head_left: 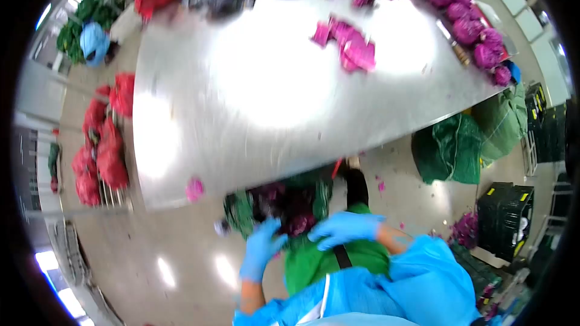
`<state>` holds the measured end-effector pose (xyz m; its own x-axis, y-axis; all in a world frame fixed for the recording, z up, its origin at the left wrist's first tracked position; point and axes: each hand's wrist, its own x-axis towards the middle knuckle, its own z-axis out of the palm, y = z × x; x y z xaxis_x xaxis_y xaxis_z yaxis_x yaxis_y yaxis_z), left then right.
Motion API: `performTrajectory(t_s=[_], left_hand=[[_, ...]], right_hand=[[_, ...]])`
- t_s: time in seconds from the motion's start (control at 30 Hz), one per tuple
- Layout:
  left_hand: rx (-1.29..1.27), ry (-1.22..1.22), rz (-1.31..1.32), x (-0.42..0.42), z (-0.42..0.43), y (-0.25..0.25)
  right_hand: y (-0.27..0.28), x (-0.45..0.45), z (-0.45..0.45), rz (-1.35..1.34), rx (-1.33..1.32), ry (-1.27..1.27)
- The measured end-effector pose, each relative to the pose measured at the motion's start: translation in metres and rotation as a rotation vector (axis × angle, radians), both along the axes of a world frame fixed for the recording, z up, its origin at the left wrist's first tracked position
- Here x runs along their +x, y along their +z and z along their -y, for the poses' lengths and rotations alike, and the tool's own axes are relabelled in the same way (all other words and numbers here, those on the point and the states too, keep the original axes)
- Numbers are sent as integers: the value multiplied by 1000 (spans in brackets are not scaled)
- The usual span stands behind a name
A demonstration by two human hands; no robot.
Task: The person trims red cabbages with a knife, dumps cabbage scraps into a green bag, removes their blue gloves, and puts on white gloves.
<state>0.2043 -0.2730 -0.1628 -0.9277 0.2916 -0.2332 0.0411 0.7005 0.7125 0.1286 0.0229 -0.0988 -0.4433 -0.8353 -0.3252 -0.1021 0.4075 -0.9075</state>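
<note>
Both hands wear blue gloves. My left hand (pixel 262 249) is at the left rim of a green mesh sack (pixel 241 212), its fingers apart and nothing seen in them. My right hand (pixel 345 229) lies at the sack's right near side, palm down with fingers stretched out. Between the hands, the open sack shows dark purple cabbage (pixel 300 223) inside, partly in shadow under the table edge. The metal table (pixel 272 139) stands just beyond, with purple leaves (pixel 353 48) on its top and a small purple piece (pixel 195 189) near its front left corner.
Purple cabbages (pixel 466 29) line the table's right side beside a knife (pixel 453 43). Green sacks (pixel 448 150) and black crates (pixel 505 218) stand at the right. Red sacks (pixel 110 154) are at the left. A person in blue (pixel 95 43) is at the far left.
</note>
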Motion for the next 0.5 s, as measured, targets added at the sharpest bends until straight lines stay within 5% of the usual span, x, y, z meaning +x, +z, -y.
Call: performTrajectory(t_s=[0.03,0.1,0.17,0.27,0.37,0.5], left_hand=[[238,240,151,-18,-10,57],[214,656,-217,-32,11,87],[-390,696,-626,-86,11,113],[-677,751,-343,-161,31,67],[-639,590,-336,-267,-20,69],[-195,329,-537,-396,-161,73]], right_hand=[[30,-16,-32,269,-228,-241],[40,-69,-85,-397,-111,-807],[82,-131,-119,-953,409,-1008],[52,-225,-132,-1065,501,-616],[34,-330,-140,-1137,578,-579],[46,-426,-204,-1217,325,-710]])
